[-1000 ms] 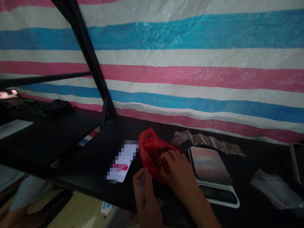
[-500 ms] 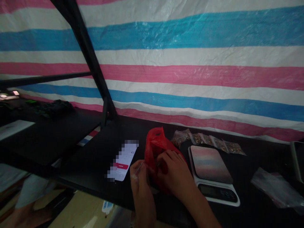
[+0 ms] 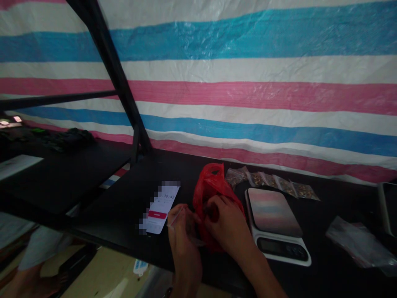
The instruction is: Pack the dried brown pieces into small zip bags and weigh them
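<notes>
A red plastic bag point(image 3: 214, 182) stands crumpled on the black table, its mouth towards me. My right hand point(image 3: 221, 219) reaches into that mouth with fingers curled together; what they pinch is hidden by the hand and the bag. Just left of the bag, my left hand point(image 3: 182, 227) pinches a small clear plastic bag point(image 3: 173, 218) between thumb and fingers. To the right of my right hand lies a kitchen scale point(image 3: 274, 213) with a metal plate and a dark display. Behind the scale, several small zip bags point(image 3: 281, 185) of brownish bits lie in a row.
A phone point(image 3: 161, 211) with a lit screen lies left of my hands. Flat clear bags point(image 3: 359, 242) lie at the right. A striped tarp point(image 3: 248, 95) hangs behind the table, and a black metal post point(image 3: 114, 70) slants up at the left. A person's leg point(image 3: 40, 265) shows lower left.
The red bag's top has shifted a little to the right and back. My left hand has turned slightly, still pinching the clear bag. My right hand stays at the red bag's mouth.
</notes>
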A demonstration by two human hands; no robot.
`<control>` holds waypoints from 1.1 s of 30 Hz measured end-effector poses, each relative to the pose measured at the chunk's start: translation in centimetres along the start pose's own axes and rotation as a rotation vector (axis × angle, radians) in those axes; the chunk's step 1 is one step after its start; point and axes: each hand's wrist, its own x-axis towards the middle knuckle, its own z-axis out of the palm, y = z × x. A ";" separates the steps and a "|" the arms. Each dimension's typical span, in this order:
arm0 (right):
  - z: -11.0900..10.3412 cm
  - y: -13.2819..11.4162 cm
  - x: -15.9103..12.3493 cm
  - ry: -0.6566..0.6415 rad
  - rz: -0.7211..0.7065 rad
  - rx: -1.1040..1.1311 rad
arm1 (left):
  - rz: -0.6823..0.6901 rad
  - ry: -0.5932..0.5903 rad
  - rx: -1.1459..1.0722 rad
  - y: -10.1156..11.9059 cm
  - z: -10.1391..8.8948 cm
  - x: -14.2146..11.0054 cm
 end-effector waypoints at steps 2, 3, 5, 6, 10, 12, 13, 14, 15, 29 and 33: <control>-0.1 0.2 0.1 -0.002 0.034 0.073 | -0.031 -0.014 -0.100 -0.3 0.0 0.2; -0.2 0.3 0.2 -0.002 0.054 0.105 | -0.044 -0.030 -0.142 -0.4 0.0 0.3; -0.2 0.5 0.2 -0.021 0.074 0.172 | -0.030 -0.038 -0.158 -0.8 0.0 0.4; -0.2 0.6 0.2 -0.038 0.074 0.210 | -0.025 -0.045 -0.162 -0.9 0.0 0.4; -0.2 0.8 0.0 -0.084 0.055 0.344 | -0.024 -0.051 -0.167 -1.1 0.0 0.3; -0.3 0.8 0.0 -0.079 0.069 0.399 | -0.020 -0.039 -0.139 -1.1 0.0 0.4; -0.3 0.9 0.0 -0.074 0.080 0.428 | -0.016 -0.031 -0.123 -1.0 0.0 0.4; -0.4 1.0 0.0 -0.070 0.091 0.461 | -0.009 -0.022 -0.107 -0.9 0.0 0.4; -0.4 1.1 0.1 -0.059 0.102 0.495 | 0.000 -0.013 -0.088 -0.8 0.0 0.4; -1.4 1.0 0.3 0.127 -0.051 0.715 | 0.264 -0.192 0.433 -1.5 -0.7 1.1; -1.2 -0.1 -0.5 0.189 -0.263 0.493 | 0.214 -0.211 0.388 -1.8 -1.1 1.4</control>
